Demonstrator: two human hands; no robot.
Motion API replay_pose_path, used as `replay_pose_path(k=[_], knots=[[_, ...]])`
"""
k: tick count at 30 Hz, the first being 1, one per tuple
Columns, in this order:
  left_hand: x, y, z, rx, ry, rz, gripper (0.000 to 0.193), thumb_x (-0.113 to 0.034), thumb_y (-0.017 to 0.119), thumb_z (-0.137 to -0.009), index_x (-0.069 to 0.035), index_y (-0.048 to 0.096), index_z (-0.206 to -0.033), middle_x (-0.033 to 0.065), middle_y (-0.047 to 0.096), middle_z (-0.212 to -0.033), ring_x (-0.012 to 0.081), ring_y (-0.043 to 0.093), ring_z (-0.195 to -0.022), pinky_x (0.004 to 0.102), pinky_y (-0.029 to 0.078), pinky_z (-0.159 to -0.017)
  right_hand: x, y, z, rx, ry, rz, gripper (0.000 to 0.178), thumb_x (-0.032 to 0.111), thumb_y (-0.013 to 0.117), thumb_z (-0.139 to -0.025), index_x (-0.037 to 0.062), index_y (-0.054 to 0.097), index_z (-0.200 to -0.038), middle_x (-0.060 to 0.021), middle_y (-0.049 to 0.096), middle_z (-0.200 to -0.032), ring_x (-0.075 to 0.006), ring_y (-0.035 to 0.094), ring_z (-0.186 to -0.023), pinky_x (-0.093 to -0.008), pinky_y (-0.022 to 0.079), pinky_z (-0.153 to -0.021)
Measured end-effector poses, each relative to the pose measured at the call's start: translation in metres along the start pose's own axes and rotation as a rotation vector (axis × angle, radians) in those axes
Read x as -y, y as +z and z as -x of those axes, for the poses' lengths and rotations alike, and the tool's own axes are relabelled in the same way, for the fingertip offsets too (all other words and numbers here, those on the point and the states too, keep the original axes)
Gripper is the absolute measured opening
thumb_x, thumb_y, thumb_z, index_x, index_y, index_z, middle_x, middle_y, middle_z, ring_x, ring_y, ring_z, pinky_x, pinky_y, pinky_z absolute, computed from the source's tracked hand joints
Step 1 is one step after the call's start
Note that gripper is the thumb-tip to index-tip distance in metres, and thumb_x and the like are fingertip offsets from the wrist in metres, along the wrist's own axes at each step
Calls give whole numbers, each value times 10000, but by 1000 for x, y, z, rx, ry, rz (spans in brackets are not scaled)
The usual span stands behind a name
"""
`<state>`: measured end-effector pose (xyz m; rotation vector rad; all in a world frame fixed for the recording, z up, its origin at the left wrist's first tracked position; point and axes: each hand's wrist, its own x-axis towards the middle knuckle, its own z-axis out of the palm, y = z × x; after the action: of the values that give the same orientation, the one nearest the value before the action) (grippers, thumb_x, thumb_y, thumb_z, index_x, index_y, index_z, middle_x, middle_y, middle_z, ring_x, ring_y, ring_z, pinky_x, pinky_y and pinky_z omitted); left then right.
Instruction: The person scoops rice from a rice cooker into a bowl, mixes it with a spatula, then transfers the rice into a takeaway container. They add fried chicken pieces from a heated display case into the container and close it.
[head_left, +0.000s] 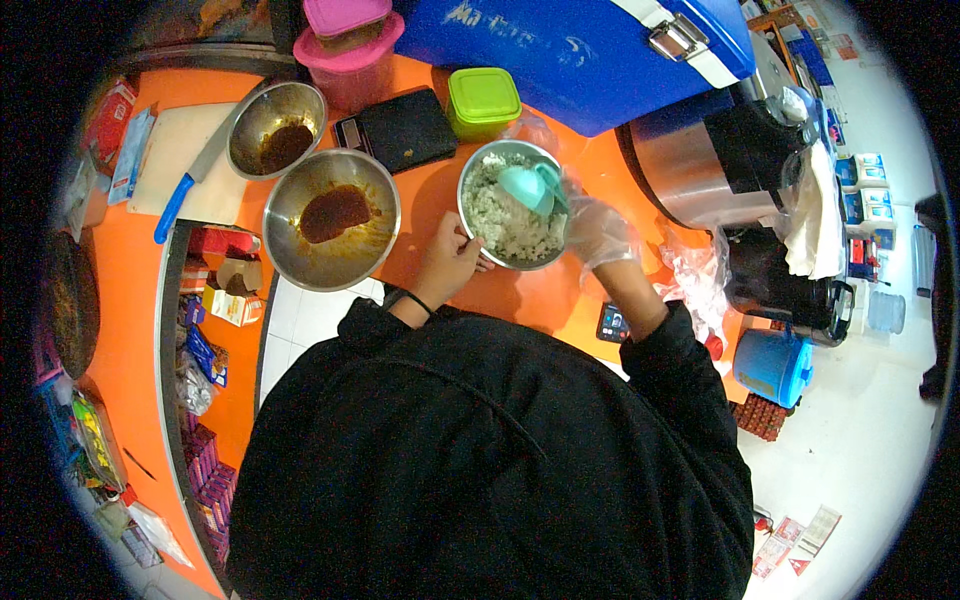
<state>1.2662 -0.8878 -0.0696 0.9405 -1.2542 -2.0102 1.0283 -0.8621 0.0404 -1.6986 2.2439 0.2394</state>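
Note:
A steel bowl [463, 208] of pale cooked rice [497, 215] stands on the orange counter in front of me. The fingers of my left hand [455, 252] are closed on its near left rim, thumb toward the inside. Over the rice tilts a turquoise scoop [528, 187], its handle end running toward the bowl's right side. There my right hand [602, 232], in a clear plastic glove, is closed round that end; the glove partly hides the fingers. To the left, two more steel bowls, a larger one [375, 262] and a smaller one [236, 150], hold dark brown paste.
A blue-handled knife [176, 205] lies on a cutting board [150, 185]. Behind are a black kitchen scale [408, 128], a green-lidded container [484, 98], a pink tub [350, 72] and a blue cooler box [570, 60]. A large steel cooker [672, 165], plastic wrap [695, 265] and a phone [612, 323] are at right.

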Motion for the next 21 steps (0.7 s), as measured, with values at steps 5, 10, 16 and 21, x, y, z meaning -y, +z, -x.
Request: replay_pose_path(k=[5,10,16,21], knots=[[-9,4,5,-23,-40,-4,186,-23,477,-942,-32,300,-1000,175,604,-828,233,683,-675,306,566,-553,-16,17,12,235,-319,-100,332,186,558,-865,101,567,-1186,-130,637,-904,-281,614,-739,-384,498,-665],[-20,13,6,61,-83,3,184,-24,461,-948,-34,288,-1008,182,604,-845,234,684,-683,308,567,-557,-16,28,30,591,228,-1034,252,168,624,-854,54,587,-1076,26,482,-609,-84,432,-449,-244,353,-396],[-15,14,2,65,-62,-19,207,-37,457,-953,-36,271,-1044,197,608,-872,246,691,-717,312,572,-569,-13,57,41,573,356,-1480,253,172,633,-841,66,534,-1049,-19,546,-677,-90,479,-486,-220,360,-384],[-3,2,-1,14,-142,12,222,-56,459,-958,-42,266,-1067,212,617,-901,255,697,-751,313,574,-580,-5,27,44,-23,-81,-838,457,168,574,-855,107,464,-1294,-152,640,-894,-265,630,-718,-346,496,-546]])
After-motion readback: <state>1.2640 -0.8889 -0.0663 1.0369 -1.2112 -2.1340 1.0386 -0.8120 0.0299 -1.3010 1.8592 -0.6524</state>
